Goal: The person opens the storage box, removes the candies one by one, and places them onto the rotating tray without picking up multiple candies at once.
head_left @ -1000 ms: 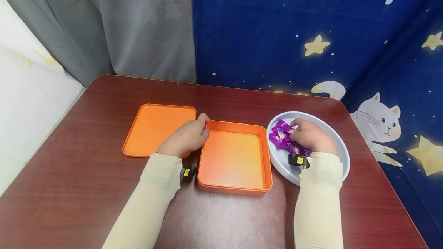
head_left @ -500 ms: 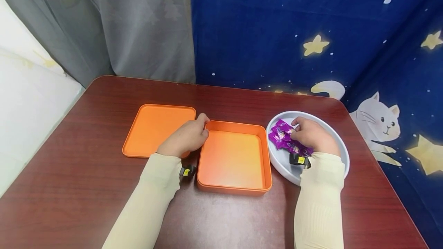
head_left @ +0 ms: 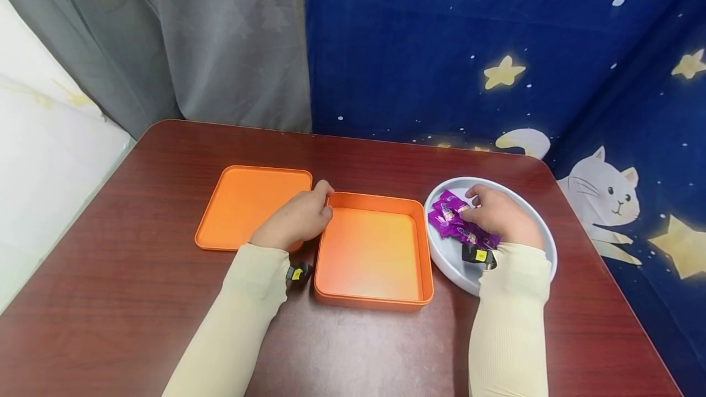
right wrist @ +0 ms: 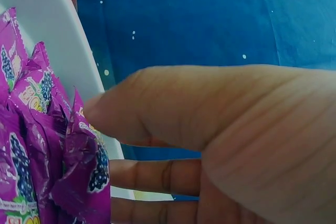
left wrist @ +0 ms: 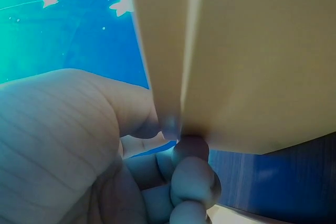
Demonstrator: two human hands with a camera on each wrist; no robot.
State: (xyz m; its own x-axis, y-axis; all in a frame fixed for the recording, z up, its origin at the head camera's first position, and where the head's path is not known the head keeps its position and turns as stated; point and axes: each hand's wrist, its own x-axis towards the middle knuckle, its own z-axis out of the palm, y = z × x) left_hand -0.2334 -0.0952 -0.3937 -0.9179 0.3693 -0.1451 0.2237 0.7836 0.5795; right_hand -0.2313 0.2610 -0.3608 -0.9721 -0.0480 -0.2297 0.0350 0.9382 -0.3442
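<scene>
An orange square box (head_left: 375,256) stands open-topped in the middle of the table. My left hand (head_left: 298,216) grips its far left corner; in the left wrist view the thumb and curled fingers (left wrist: 193,179) pinch the box wall. To the right, several purple wrapped candies (head_left: 452,216) with grape pictures lie heaped in a white round tray (head_left: 543,231). Reaching over the tray, my right hand (head_left: 499,216) pinches a candy (right wrist: 86,169) at the heap's edge. The thumb rests on its wrapper and the fingertips are hidden behind it.
An orange lid (head_left: 248,207) lies flat left of the box, partly behind the left hand. The dark red table (head_left: 138,299) has a rounded far edge, with grey and blue star-patterned curtains (head_left: 413,48) behind it.
My right hand has shifted very slightly to the right over the candies. The left hand and the box have stayed in place.
</scene>
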